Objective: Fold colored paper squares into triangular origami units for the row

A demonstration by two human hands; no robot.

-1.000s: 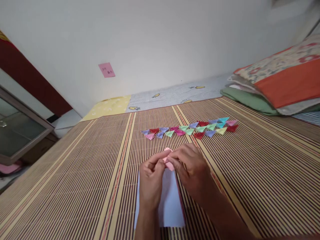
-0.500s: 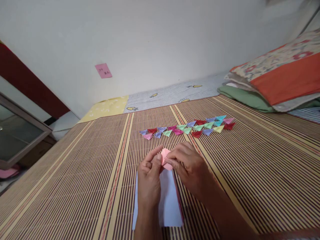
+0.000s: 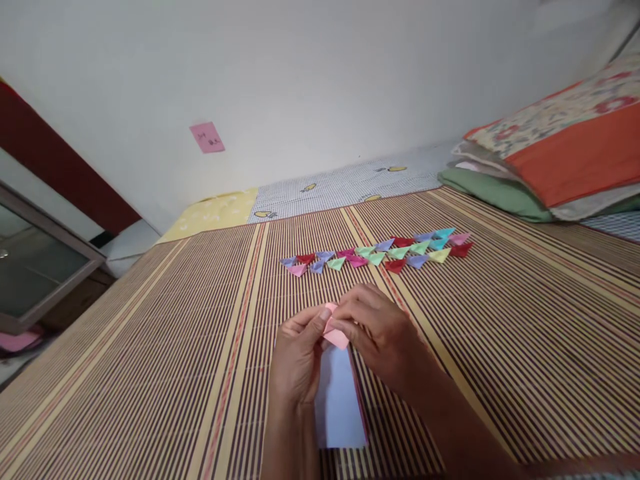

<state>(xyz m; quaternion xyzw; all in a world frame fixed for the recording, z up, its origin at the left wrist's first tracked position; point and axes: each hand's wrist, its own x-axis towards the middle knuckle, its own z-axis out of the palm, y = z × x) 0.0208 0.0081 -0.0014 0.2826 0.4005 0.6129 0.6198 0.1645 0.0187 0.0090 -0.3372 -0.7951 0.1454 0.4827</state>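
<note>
A small folded piece of pink paper (image 3: 336, 337) is held up between my two hands. My left hand (image 3: 299, 347) pinches its left side, the thumb lying on the front. From the right, my right hand (image 3: 377, 330) grips the paper between thumb and fingers, hiding part of it. Beneath them lies a stack of pale blue paper (image 3: 343, 407) with a pinkish right edge, partly covered by my left wrist. Beyond the hands, several small folded paper pieces (image 3: 377, 257) in red, blue, green, pink and yellow sit in slanting rows.
A striped bamboo mat (image 3: 165, 347) covers the bed. Folded bedding (image 3: 560, 160) is piled at the far right. A pink note (image 3: 207, 137) is stuck to the white wall. At the left stands a glass-fronted cabinet (image 3: 45, 257).
My left fingers have closed in around the pink paper, and its lower part now shows more below my thumbs. The left wrist and forearm have shifted slightly left.
</note>
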